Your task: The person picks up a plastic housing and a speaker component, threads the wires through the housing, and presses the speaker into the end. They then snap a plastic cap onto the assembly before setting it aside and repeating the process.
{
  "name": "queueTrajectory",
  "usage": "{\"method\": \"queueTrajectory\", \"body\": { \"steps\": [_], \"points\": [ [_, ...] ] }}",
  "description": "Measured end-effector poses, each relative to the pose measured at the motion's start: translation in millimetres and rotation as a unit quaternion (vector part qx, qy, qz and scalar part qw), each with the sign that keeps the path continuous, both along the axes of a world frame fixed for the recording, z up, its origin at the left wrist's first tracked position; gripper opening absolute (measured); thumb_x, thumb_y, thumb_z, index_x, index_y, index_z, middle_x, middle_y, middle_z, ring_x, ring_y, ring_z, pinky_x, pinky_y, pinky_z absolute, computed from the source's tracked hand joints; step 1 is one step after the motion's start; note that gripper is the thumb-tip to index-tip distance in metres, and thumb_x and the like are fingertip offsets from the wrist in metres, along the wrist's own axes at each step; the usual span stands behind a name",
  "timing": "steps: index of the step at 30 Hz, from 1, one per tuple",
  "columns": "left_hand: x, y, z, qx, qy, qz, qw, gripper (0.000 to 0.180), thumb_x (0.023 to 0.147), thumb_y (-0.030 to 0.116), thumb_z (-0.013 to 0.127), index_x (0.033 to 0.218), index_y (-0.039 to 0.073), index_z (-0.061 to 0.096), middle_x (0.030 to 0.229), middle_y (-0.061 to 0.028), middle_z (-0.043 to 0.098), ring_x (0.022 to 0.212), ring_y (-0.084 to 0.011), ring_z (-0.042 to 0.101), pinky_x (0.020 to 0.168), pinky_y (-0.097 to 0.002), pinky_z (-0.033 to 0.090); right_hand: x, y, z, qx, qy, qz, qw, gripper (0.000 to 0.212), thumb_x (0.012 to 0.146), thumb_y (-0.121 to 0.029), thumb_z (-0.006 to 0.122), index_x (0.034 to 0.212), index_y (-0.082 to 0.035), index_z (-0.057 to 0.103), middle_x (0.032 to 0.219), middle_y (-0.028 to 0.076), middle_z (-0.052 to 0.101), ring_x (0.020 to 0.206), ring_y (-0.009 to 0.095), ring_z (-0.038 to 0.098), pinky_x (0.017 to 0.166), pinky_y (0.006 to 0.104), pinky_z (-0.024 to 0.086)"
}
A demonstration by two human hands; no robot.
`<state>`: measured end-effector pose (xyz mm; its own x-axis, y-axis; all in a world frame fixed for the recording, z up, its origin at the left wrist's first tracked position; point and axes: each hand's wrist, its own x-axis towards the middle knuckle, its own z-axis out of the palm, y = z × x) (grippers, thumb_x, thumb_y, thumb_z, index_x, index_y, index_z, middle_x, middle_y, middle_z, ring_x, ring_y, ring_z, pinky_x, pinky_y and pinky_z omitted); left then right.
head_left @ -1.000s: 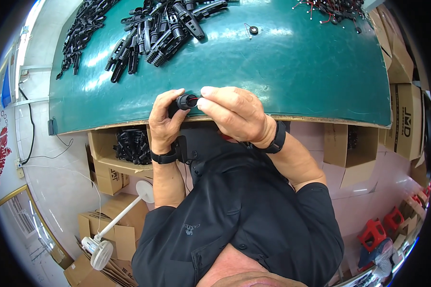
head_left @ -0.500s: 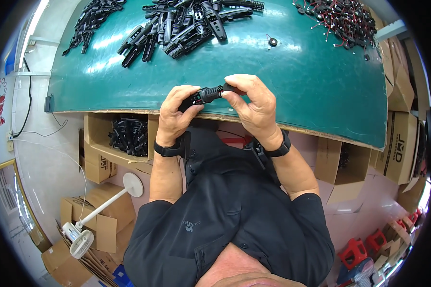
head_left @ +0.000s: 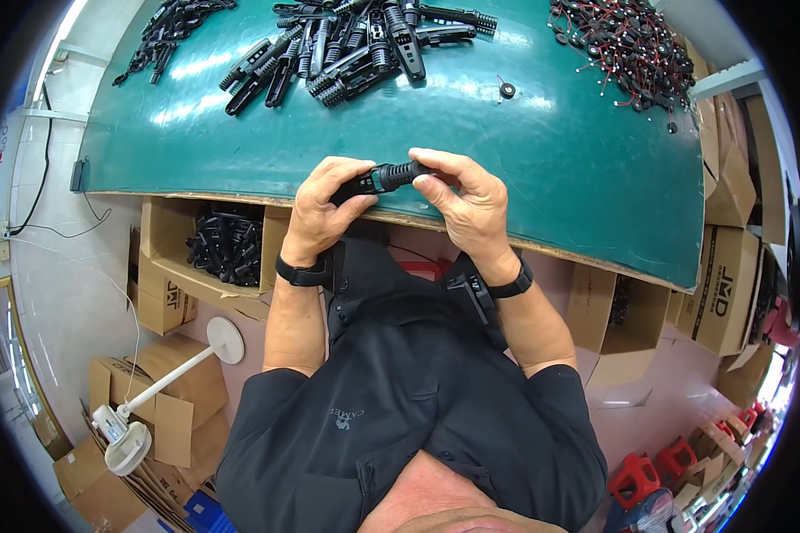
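My left hand (head_left: pixel 331 206), closed, grips the body of a black plastic handle (head_left: pixel 397 176) with a ribbed end, above the near edge of the table. The handle points to the right, its ribbed end between my two hands. My right hand (head_left: pixel 471 197) is closed in a pinch on a small round black part (head_left: pixel 423 168) at the tip of the ribs. The fingers partly cover this part, and I cannot tell how firmly it sits there.
A heap of black ribbed handles (head_left: pixel 351 53) lies on the green table (head_left: pixel 267 155), with smaller black parts (head_left: pixel 169 35) at the far left. Round black parts with red wires (head_left: pixel 636 58) are piled at the far right; one (head_left: pixel 507 91) lies alone. An open carton (head_left: pixel 164 233) holds black pieces below.
My right hand has brought the round part against the ribbed end; the gap and the bit of red wire there no longer show. The left hand keeps its grip. The view has shifted slightly.
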<state>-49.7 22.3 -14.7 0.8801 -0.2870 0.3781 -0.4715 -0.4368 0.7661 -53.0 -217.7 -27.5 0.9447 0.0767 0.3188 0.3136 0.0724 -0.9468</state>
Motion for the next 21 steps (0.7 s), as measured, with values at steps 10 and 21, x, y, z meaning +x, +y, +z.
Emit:
{"method": "queueTrajectory", "body": {
  "steps": [10, 21],
  "points": [
    [-0.4, -0.6, 4.5, 0.000, 0.021, -0.006, 1.000, 0.047, 0.080, 0.000, 0.086, 0.125, 0.002, 0.075, 0.114, -0.0128, 0.072, 0.106, -0.0274, 0.069, 0.094, -0.0358, 0.055, -0.2, -9.0, 5.8, -0.030, 0.057, 0.012, 0.998, 0.030, 0.099, -0.002, 0.076, 0.129, -0.002, 0.075, 0.119, 0.007, 0.077, 0.101, 0.011, 0.070, 0.089, 0.0257, 0.057],
    [0.0, -1.0, 2.8, 0.001, 0.022, -0.006, 1.000, 0.048, 0.079, 0.000, 0.086, 0.125, 0.003, 0.075, 0.112, -0.0123, 0.073, 0.104, -0.0275, 0.070, 0.092, -0.0355, 0.056, 3.9, -22.0, 15.5, -0.135, 0.032, 0.015, 0.990, 0.024, 0.096, -0.003, 0.079, 0.120, -0.002, 0.076, 0.108, 0.005, 0.074, 0.094, 0.012, 0.069, 0.083, 0.0253, 0.056]
  ]
}}
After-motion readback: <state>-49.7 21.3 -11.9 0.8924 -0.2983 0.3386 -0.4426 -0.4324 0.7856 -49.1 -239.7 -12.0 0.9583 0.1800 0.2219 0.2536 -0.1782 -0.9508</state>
